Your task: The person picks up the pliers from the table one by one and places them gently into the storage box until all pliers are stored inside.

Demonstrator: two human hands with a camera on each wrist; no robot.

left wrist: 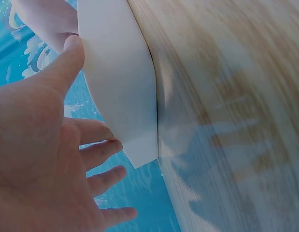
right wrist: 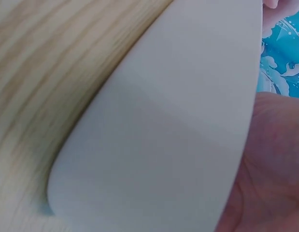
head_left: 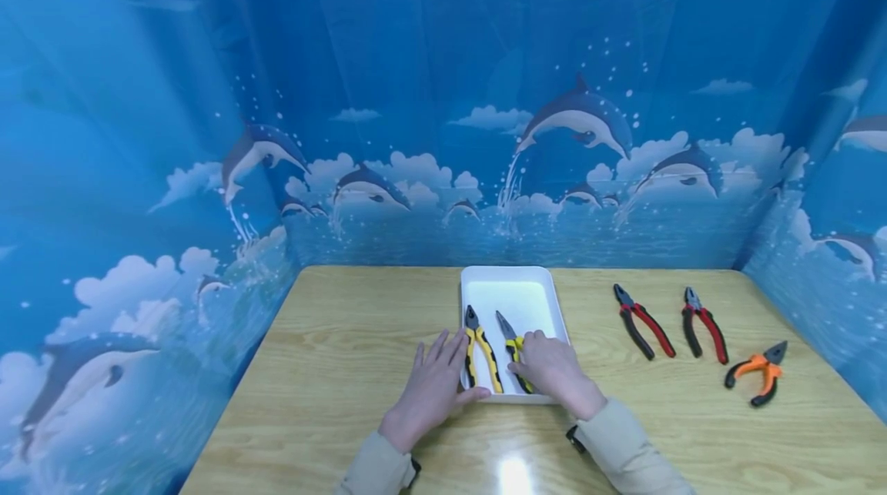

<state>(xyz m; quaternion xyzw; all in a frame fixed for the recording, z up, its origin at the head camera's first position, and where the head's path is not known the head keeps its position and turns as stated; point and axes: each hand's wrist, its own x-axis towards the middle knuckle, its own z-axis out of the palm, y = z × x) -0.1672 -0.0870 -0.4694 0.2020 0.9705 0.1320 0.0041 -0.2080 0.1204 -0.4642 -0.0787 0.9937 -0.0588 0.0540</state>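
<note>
A white tray (head_left: 523, 283) holds two pairs of pliers with yellow and black handles. On the tray's left side lie the black-nosed pliers (head_left: 480, 350), handles spread. To their right are long-nose pliers (head_left: 505, 323), pointing away from me. My right hand (head_left: 550, 364) reaches over the tray's near right rim and grips their handles; its fingertips are partly hidden. My left hand (head_left: 433, 381) lies against the tray's near left corner with fingers extended. In the left wrist view, the left hand's thumb and a finger touch the tray's rim. The right wrist view shows mostly the tray's outer wall (right wrist: 154, 116).
Right of the tray, two pairs of red-and-black pliers (head_left: 643, 322) (head_left: 705, 326) lie on the wooden table (head_left: 346, 326). Orange-handled pliers (head_left: 758, 372) rest nearer the right edge. A blue dolphin-print curtain (head_left: 430, 95) encloses the table's back and sides.
</note>
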